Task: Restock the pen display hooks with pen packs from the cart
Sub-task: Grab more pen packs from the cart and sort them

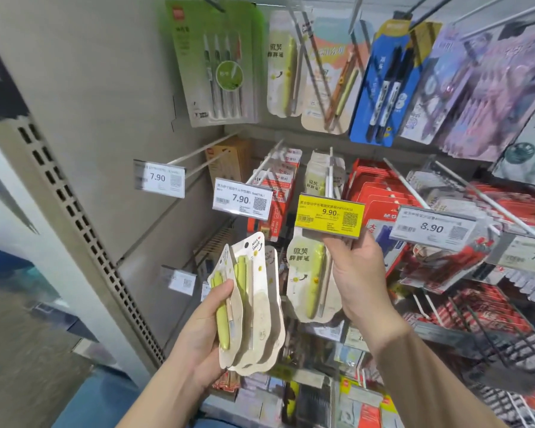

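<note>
While right hand (357,273) pinches one cream card pen pack with green pen (309,282) under the yellow 9.90 price tag (329,215), I lift it.
Left hand (204,322) grips the fanned spare cream packs (254,307); line the pack's hang hole with the white hook prong (331,177), push back.

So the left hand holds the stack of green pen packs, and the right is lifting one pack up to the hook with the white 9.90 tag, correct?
Not quite: the 9.90 tag is yellow, not white, as the head view shows. The rest stands: the left hand holds the stack, and the right hand lifts one pack up to that hook.
</note>
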Demonstrator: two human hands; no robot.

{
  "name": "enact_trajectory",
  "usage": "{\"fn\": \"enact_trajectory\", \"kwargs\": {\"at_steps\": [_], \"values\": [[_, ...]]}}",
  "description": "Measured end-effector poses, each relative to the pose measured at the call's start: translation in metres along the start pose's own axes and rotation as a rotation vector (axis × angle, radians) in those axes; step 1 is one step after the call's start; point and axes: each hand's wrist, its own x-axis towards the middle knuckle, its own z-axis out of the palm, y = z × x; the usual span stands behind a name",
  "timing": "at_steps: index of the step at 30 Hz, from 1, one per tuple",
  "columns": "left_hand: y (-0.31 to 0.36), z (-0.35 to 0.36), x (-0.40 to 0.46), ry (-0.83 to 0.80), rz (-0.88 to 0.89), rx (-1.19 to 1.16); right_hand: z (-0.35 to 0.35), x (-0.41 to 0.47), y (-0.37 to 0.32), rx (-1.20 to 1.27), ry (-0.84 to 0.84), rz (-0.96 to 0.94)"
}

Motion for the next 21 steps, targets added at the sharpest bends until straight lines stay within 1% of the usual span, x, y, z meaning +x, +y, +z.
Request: {"fn": "enact_trajectory", "kwargs": {"at_steps": [3,7,13,21], "values": [[0.0,-0.002,0.001,-0.018,-0.001,-0.008,0.004,0.005,-0.007,0.021,0.022,-0.036],[0.0,-0.003,0.001,-0.042,0.001,-0.024,0.007,0.009,-0.007,-0.015,0.064,-0.086],[-0.001,-0.003,0.005,-0.014,-0.001,-0.026,0.007,0.011,-0.004,-0.01,0.084,-0.127],[-0.001,-0.001,0.009,-0.027,-0.009,-0.033,0.002,0.022,-0.008,-0.036,-0.042,-0.061]]}}
